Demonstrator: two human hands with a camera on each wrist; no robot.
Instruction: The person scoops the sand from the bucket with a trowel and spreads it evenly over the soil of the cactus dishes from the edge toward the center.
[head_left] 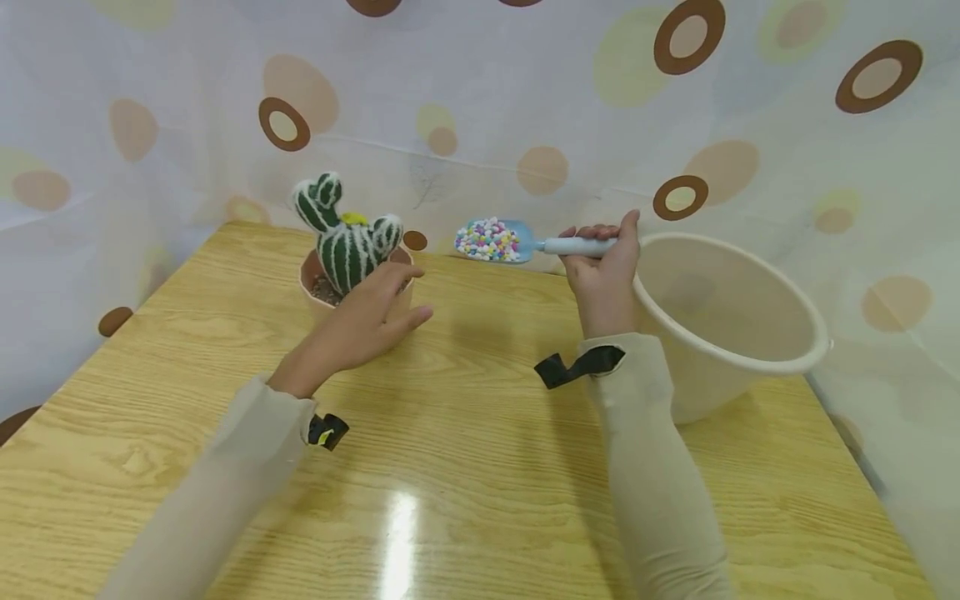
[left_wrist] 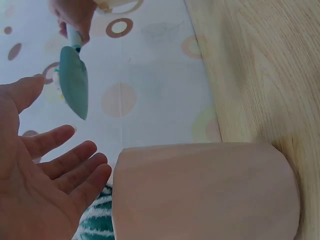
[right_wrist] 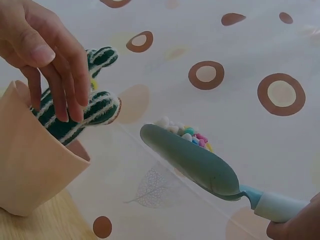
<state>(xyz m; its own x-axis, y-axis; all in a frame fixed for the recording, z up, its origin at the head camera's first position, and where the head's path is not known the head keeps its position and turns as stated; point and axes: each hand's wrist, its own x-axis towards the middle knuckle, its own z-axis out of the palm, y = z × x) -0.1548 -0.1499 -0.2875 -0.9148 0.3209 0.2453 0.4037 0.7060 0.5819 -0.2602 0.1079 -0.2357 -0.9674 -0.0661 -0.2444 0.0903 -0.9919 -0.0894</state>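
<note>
A pale cloth printed with ovals and brown rings hangs behind the counter, whose top is yellowish wood grain. The cream bucket stands toward the counter's far right corner, its round mouth tipped into view; part of its inner wall shows, while the near rim hides the bottom. Near the far left corner sits a peach-coloured plant pot with a faceted rim. It contains dark, gritty soil and a green knitted cactus with fuzzy white stripes, two side arms and a yellow tuft.

The person's left hand is beside the cactus, at the pot's right side; its fingers are spread and loosely bent, with nothing in them. Whether they touch the pot or cactus cannot be told. The right hand is turned palm up, its fingers curled round the white handle of a blue scoop. The scoop is held in the air near the counter's far edge, between pot and bucket, its blade pointing toward the pot. A heap of small pellets, white, pink, yellow and blue, fills the blade. On the left sleeve, a black strap bears a yellow mark too small to read.
</note>
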